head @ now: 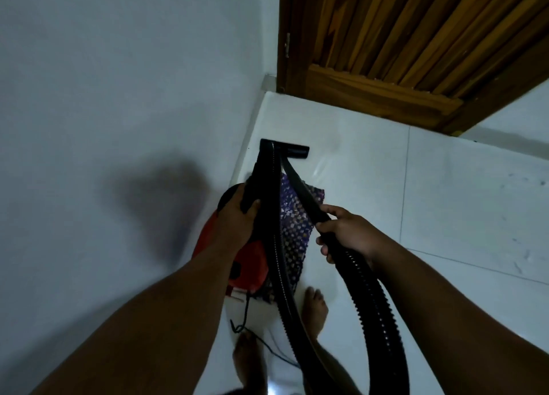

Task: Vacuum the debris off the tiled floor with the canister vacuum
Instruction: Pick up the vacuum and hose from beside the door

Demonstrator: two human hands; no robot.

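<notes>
A red canister vacuum (249, 264) hangs close to the wall, carried by its black top handle, which my left hand (237, 216) grips. My right hand (347, 231) grips the black wand where it joins the ribbed hose (374, 314). The wand runs forward to a black floor nozzle (292, 150) lying on the white tiled floor (445, 201) near the wall's foot. The hose loops down past my right arm and back up towards the canister. No debris is plain to see in this dim light.
A white wall (118, 97) fills the left side. A wooden door (416, 53) stands at the far right. A patterned purple cloth (294, 231) lies under the hose. My bare feet (315, 308) and the power cord (246, 320) are on the floor below.
</notes>
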